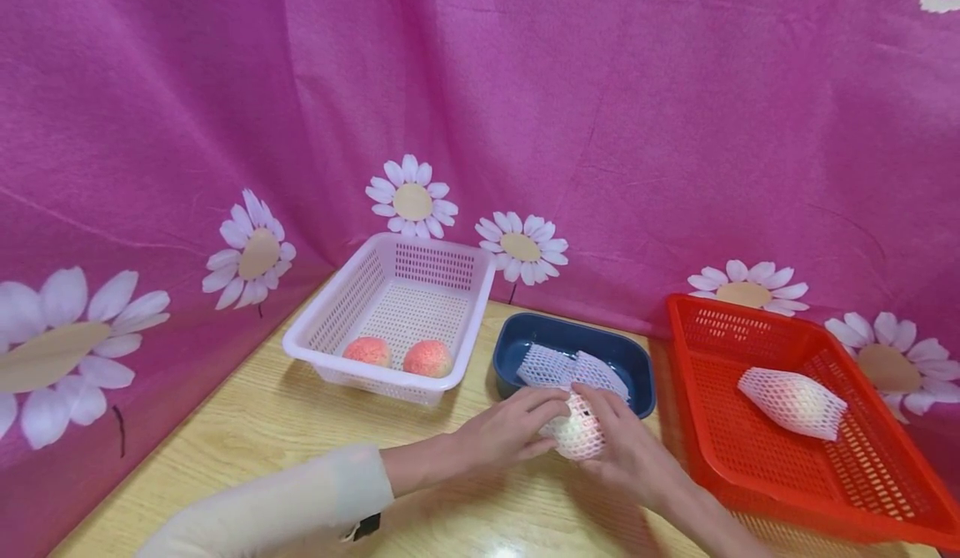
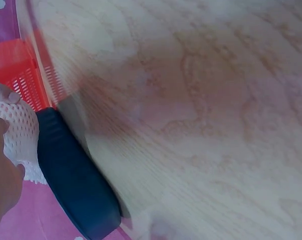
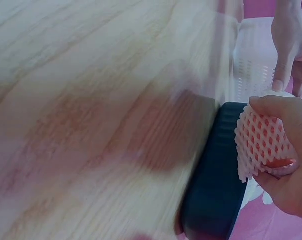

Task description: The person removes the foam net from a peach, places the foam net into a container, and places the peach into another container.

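Observation:
Both hands are at a peach in a white foam net (image 1: 581, 434), in front of the blue basin. My right hand (image 1: 628, 449) grips it from the right; in the right wrist view, reddish skin shows through the mesh of the foam net (image 3: 261, 132), with the thumb on top. From the left, my left hand (image 1: 510, 429) holds the net between fingers and thumb. In the left wrist view the left hand (image 2: 5, 182) lies along the net's side. More white foam nets (image 1: 551, 368) lie inside the blue basin (image 1: 633, 354).
A white basket (image 1: 311, 345) at the left holds two bare peaches (image 1: 427, 359). A red basket (image 1: 701, 424) at the right contains a fruit in a foam net (image 1: 795, 404). Everything stands on a wooden table (image 1: 247, 433), with a pink flowered cloth (image 1: 600, 108) behind.

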Motion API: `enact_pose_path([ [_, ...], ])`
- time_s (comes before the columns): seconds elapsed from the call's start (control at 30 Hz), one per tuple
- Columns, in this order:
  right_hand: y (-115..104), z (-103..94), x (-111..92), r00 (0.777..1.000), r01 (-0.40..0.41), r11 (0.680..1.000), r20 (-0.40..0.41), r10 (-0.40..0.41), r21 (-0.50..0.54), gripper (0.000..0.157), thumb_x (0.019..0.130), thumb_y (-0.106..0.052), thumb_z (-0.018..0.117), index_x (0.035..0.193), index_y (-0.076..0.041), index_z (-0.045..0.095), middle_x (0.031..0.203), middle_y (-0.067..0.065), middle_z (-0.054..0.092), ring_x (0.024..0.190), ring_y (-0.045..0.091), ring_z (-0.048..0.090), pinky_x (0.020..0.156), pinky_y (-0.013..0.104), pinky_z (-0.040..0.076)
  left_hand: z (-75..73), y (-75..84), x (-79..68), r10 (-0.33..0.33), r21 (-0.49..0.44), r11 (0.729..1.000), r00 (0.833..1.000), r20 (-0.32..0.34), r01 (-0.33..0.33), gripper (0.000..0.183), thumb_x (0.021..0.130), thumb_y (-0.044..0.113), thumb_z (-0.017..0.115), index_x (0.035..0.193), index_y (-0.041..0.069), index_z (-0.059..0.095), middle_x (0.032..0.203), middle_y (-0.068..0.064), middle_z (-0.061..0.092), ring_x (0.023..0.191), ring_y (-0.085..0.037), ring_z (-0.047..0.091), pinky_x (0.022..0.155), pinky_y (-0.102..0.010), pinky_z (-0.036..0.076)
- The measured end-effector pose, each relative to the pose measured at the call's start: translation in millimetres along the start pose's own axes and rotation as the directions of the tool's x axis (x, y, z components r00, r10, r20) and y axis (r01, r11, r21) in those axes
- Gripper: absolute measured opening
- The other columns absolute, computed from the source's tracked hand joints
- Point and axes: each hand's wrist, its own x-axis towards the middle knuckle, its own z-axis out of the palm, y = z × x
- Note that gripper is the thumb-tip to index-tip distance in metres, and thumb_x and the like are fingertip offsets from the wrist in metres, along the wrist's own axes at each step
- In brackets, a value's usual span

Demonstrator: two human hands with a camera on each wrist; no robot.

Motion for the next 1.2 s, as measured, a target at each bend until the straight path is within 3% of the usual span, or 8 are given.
enact_pose_path([
  [0.17, -0.5, 5.2, -1.0, 1.0, -0.022, 1.0, 0.021, 0.023, -0.009, 0.094, 0.059, -0.007, 0.096, 0.14, -0.006, 0.048, 0.124, 0.011, 0.057, 0.108, 0.024, 0.056, 0.084, 0.04, 0.057, 0.6, 1.6, -3.4, 0.0, 0.01, 1.0, 1.0, 0.01, 0.0, 0.038, 0.087, 0.016, 0.079, 0.118, 0.005, 0.06, 0.131, -0.011, 0.058, 0.122, -0.024, 0.054, 0.111, -0.022, 0.031],
  [0.6, -0.5, 14.5, -5.9, 0.999, 0.038, 0.999, -0.01, -0.038, -0.025, 0.097, 0.056, -0.011, 0.098, 0.139, -0.005, 0.049, 0.124, 0.009, 0.057, 0.108, 0.021, 0.056, 0.083, 0.039, 0.057, 3.4, 3.4, -12.3, -0.02, 0.01, 1.0, 0.999, 0.044, 0.019, 0.036, 0.089, 0.018, 0.076, 0.118, 0.007, 0.058, 0.131, -0.009, 0.056, 0.113, -0.021, 0.056, 0.105, -0.02, 0.037],
  [0.93, -1.1, 22.6, -10.7, 0.997, 0.067, 0.998, -0.032, -0.068, -0.02, 0.092, 0.055, -0.009, 0.096, 0.135, -0.004, 0.052, 0.123, 0.008, 0.057, 0.108, 0.02, 0.057, 0.085, 0.039, 0.056, 6.1, 6.3, -17.5, -0.042, 0.022, 0.999, 0.995, 0.095, 0.04, 0.037, 0.09, 0.021, 0.076, 0.12, 0.007, 0.06, 0.132, -0.008, 0.056, 0.117, -0.02, 0.055, 0.107, -0.02, 0.035],
  [1.2, -2.6, 25.2, -15.2, 0.998, -0.005, 1.0, 0.06, 0.004, 0.016, 0.09, 0.064, -0.019, 0.095, 0.14, -0.008, 0.048, 0.128, 0.003, 0.055, 0.111, 0.017, 0.054, 0.087, 0.038, 0.055, 9.7, 8.2, -22.3, -0.044, 0.016, 0.999, 0.994, 0.104, 0.043, 0.035, 0.089, 0.02, 0.076, 0.117, 0.008, 0.06, 0.129, -0.006, 0.056, 0.117, -0.018, 0.055, 0.106, -0.019, 0.036],
])
